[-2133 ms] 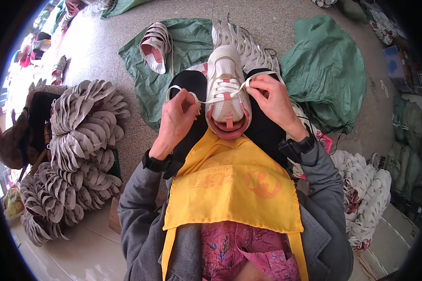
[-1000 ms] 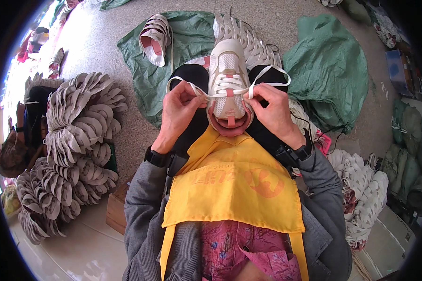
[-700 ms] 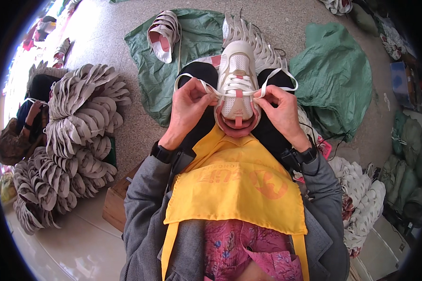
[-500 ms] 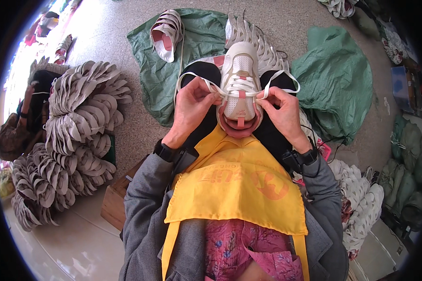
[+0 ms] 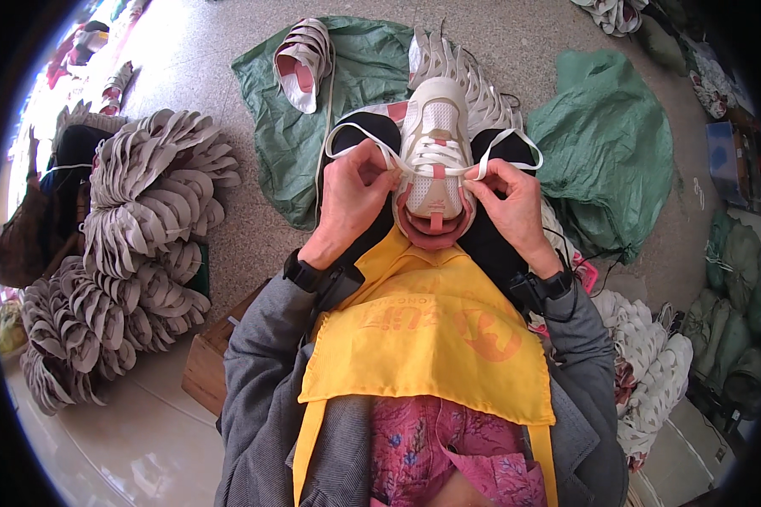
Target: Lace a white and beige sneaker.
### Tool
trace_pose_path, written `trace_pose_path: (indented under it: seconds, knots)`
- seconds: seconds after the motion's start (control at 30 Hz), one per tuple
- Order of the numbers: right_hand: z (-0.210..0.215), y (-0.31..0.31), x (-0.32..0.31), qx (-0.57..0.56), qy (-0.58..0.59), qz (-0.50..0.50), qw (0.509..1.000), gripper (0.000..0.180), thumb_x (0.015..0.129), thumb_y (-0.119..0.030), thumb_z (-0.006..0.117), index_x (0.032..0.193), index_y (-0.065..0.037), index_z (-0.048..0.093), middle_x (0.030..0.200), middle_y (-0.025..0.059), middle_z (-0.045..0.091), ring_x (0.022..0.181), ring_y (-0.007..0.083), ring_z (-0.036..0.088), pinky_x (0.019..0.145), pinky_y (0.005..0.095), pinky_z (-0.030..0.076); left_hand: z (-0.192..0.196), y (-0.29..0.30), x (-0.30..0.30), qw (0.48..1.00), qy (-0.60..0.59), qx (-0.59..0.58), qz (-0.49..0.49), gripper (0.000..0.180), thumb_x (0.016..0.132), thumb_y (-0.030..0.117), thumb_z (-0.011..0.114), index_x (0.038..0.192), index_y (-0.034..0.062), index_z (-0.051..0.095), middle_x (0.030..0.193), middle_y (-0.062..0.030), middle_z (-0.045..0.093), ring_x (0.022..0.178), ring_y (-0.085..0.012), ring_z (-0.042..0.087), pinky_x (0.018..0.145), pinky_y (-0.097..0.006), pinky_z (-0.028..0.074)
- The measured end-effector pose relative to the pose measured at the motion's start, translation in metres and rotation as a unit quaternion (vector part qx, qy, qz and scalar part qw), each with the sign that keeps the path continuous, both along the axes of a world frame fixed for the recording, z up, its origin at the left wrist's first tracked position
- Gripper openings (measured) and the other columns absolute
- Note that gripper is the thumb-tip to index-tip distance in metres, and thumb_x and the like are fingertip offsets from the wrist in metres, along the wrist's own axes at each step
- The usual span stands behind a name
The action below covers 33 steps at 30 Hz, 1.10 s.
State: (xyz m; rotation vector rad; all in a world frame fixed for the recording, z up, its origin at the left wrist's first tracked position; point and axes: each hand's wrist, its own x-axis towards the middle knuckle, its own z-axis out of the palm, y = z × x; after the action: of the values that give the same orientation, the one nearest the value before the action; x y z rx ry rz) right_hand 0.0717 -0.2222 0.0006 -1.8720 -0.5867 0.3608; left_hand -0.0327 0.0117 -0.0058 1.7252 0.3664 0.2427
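Observation:
A white and pink sneaker (image 5: pixel 438 198) rests between my knees with its toe pointing away from me. White shoelace crosses several times over its tongue. My left hand (image 5: pixel 353 193) pinches the lace (image 5: pixel 355 127) at the left edge of the shoe opening, and a loop of it curves up over my left knee. On the other side my right hand (image 5: pixel 509 196) pinches the lace's right part (image 5: pixel 509 133), which arcs over my right knee. Both hands touch or almost touch the shoe's sides.
Another pale upper (image 5: pixel 304 63) lies on a green plastic sheet (image 5: pixel 262 76) ahead. Bundled shoe uppers stand in front (image 5: pixel 473 80). Stacks of grey shoe parts (image 5: pixel 156 177) are at left, beside a wooden box (image 5: pixel 207 363). A green sack (image 5: pixel 600 144) and white uppers (image 5: pixel 651 380) lie right.
Almost nothing differs. Both hands keep their pinch on the lace, and the sneaker stays in place between my knees with only a tiny shift in the view.

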Motion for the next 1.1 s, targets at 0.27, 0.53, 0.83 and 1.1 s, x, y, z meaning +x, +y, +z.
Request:
trace_pose_path:
  seconds: [0.27, 0.53, 0.83, 1.1]
  knots:
    - [0.001, 0.000, 0.000, -0.007, 0.001, 0.006, 1.000, 0.009, 0.088, 0.003, 0.074, 0.096, 0.001, 0.070, 0.089, 0.0038, 0.075, 0.078, 0.0072, 0.069, 0.071, 0.0237, 0.055, 0.015, -0.018, -0.001, 0.978, -0.064, 0.199, 0.002, 0.014, 0.082, -0.006, 0.070, 0.084, -0.0004, 0.057, 0.074, -0.0117, 0.066, 0.066, -0.0158, 0.067, 0.062, -0.031, 0.052]
    - [-0.001, -0.002, 0.002, -0.011, 0.028, 0.020, 0.999, 0.007, 0.092, 0.002, 0.072, 0.098, 0.001, 0.069, 0.092, 0.0003, 0.073, 0.083, 0.0043, 0.067, 0.076, 0.0221, 0.054, -0.007, -0.001, 0.004, 0.998, 0.012, -0.069, -0.009, 0.017, 0.083, -0.006, 0.072, 0.084, 0.0007, 0.056, 0.080, -0.0077, 0.068, 0.074, -0.0044, 0.063, 0.065, -0.025, 0.051]
    - [0.013, 0.008, -0.004, -0.014, -0.007, -0.014, 1.000, 0.013, 0.085, 0.001, 0.077, 0.095, 0.001, 0.069, 0.080, 0.0053, 0.073, 0.072, 0.0084, 0.069, 0.065, 0.0244, 0.055, 0.008, -0.020, -0.004, 0.987, -0.033, 0.155, 0.020, 0.020, 0.083, -0.002, 0.074, 0.087, 0.0012, 0.055, 0.073, -0.0128, 0.065, 0.064, -0.0217, 0.068, 0.060, -0.035, 0.053]
    - [0.036, -0.001, -0.014, -0.086, -0.183, -0.039, 0.979, 0.027, 0.083, -0.006, 0.082, 0.082, -0.002, 0.056, 0.071, 0.0045, 0.056, 0.058, 0.0143, 0.055, 0.054, 0.0298, 0.047, 0.009, -0.014, -0.011, 0.995, -0.031, 0.095, 0.011, 0.028, 0.084, 0.006, 0.080, 0.092, 0.0009, 0.053, 0.077, -0.0093, 0.065, 0.068, -0.0197, 0.068, 0.065, -0.030, 0.055]
